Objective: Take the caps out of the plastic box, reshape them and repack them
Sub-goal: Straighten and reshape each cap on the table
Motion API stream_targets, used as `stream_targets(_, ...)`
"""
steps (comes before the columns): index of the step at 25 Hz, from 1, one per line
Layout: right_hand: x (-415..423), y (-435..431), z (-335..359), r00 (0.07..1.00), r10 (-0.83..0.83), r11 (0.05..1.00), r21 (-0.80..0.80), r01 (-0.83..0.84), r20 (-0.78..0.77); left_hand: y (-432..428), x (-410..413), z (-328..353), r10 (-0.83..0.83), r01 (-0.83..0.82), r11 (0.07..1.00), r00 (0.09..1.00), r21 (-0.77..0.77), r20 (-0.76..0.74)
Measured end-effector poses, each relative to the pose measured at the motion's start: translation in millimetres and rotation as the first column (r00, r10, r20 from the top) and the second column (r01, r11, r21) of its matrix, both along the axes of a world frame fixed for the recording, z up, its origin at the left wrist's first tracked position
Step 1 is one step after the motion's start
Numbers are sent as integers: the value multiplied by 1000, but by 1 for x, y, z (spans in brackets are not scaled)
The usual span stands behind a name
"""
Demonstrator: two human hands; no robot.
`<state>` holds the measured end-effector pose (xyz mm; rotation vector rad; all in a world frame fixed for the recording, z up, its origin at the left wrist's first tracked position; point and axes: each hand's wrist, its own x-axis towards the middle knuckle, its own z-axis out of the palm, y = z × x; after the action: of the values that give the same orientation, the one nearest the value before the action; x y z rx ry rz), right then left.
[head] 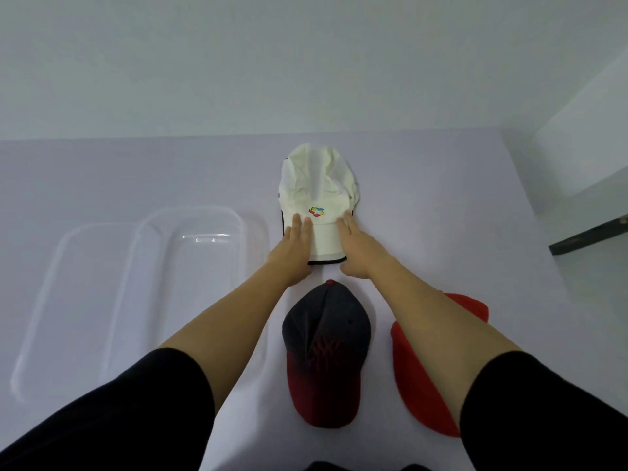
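- Left hand (294, 248) and right hand (356, 246) are pressing the white cap (317, 185) brim at 12 o'clock, fingers straight, gripping nothing.
- Plastic box (204, 266) is sitting at 9 o'clock.
- Dark cap (326, 351) is lying at 6, red cap (418, 368) at 5.

The table (441, 205) was pale and smooth. Three caps lay on it. A white cap (317, 185) with a little colored badge lay far back in the middle. A dark cap (326, 334) with a red brim lay nearer, just in front of it. A red cap (418, 375) lay beside the dark one, on the right. On the left sat a clear plastic box (190, 209), with a clear tray (85, 300) touching it.
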<state>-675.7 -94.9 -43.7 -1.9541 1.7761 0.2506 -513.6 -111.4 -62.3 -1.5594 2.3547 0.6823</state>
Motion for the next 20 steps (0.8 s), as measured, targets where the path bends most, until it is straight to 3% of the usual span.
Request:
stream_targets(4,5,-2,-11,991,-104,984,-156,90,-82,1,-7,-3,-61,60,978,998,-198,5)
stream_targets(7,8,-5,-11,961,-270,944,-211,253,-54,0,-9,-4,-106,104,972,994,-213,5)
stream_targets(8,10,-7,-10,953,-300,932,-226,285,-37,-2,-12,-1,-91,80,963,995,-256,-29)
stream_targets(10,14,-10,-8,955,-298,913,-293,283,-6,-4,-21,12,94,-143,954,977,-263,-190)
stream_targets(13,14,-12,6,956,-270,888,-355,292,112,-9,-30,23,360,-427,897,857,-117,-368)
stream_targets(16,12,-7,26,919,-215,909,-277,312,331,-2,-28,33,305,-400,916,740,-27,-599)
stream_targets(18,14,-3,34,870,-206,915,-226,333,448,3,-27,35,301,-366,930,678,48,-670)
stream_targets(20,12,2,36,871,-192,924,-214,315,452,4,-23,37,279,-349,937,696,29,-662)
